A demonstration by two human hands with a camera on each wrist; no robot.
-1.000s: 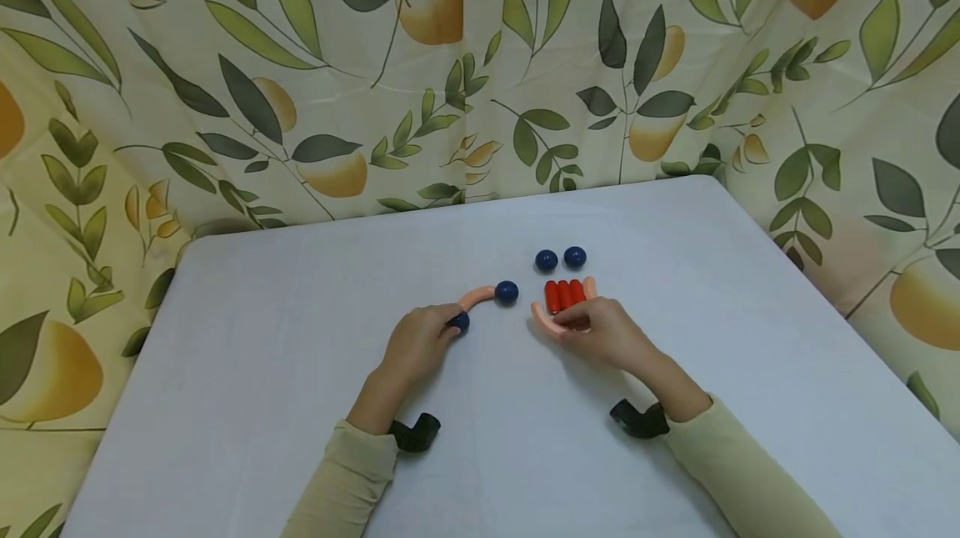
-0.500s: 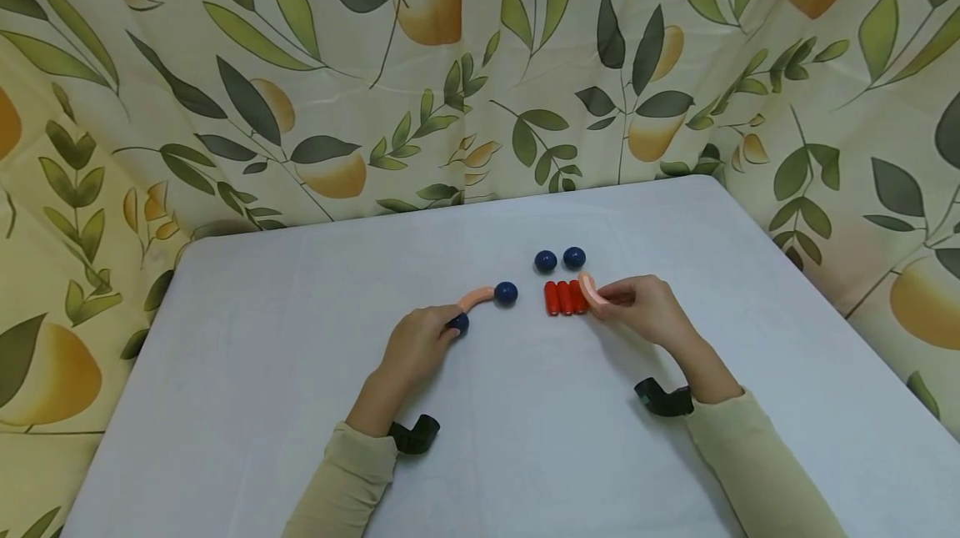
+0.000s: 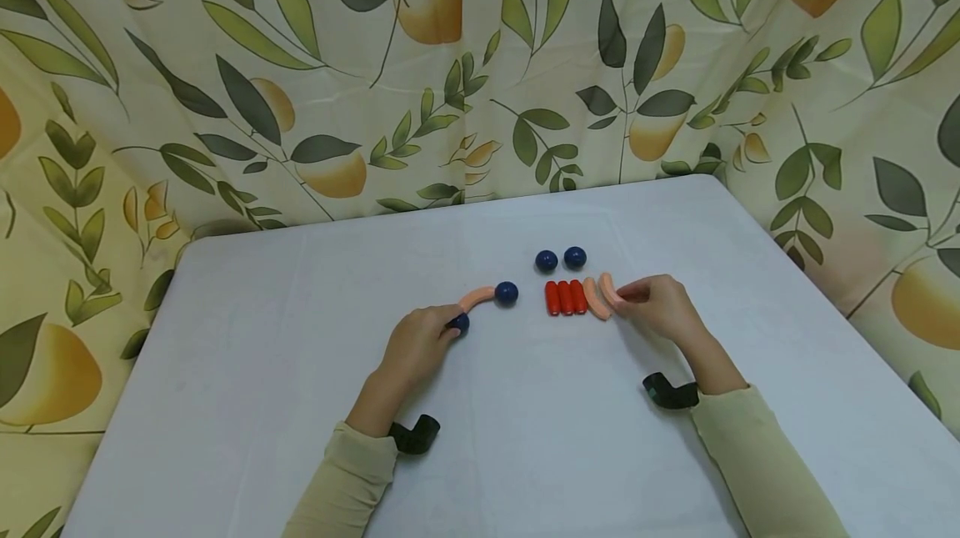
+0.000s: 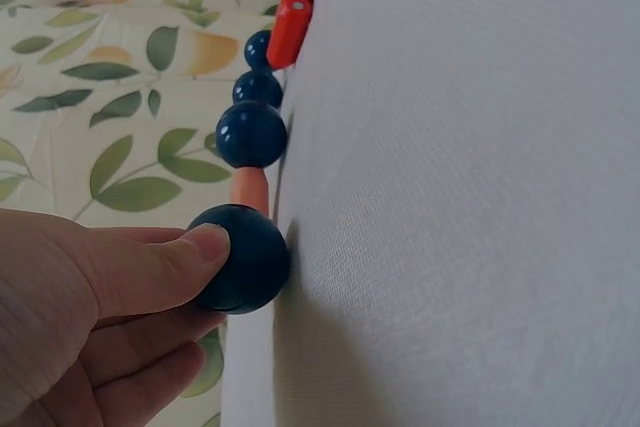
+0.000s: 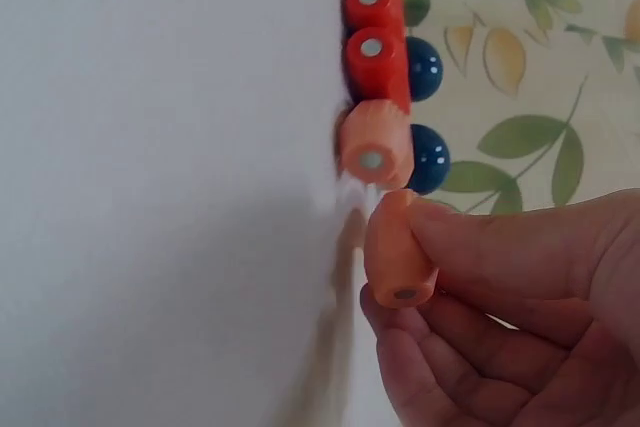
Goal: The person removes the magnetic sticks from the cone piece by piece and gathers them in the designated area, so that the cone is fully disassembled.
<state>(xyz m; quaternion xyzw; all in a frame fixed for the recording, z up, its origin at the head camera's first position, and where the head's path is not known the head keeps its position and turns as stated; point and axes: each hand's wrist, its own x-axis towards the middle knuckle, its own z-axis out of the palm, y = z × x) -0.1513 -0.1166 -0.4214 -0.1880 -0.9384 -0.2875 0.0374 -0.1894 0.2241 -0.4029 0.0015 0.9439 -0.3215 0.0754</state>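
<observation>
My left hand (image 3: 420, 342) pinches a dark blue ball (image 4: 250, 262) between thumb and fingers, just at the tabletop. From that ball a curved orange rod (image 3: 476, 298) runs to a second blue ball (image 3: 506, 294). On the right, my right hand (image 3: 660, 309) pinches another curved orange rod (image 5: 392, 252), which has a grey metal disc in its end. Just left of it lies a similar curved orange rod (image 3: 596, 299), beside a row of three straight red rods (image 3: 566, 298). Silvery discs show in these rods' ends in the right wrist view.
Two loose blue balls (image 3: 546, 261) sit behind the red rods. A white cloth covers the table (image 3: 300, 404). Behind its back edge hangs a leaf-and-fruit patterned curtain (image 3: 465, 121). A black camera mount is on each wrist.
My right hand has carried its curved orange rod from in front of the red rods to the right, past the other curved rod. The left hand has stayed still on its ball.
</observation>
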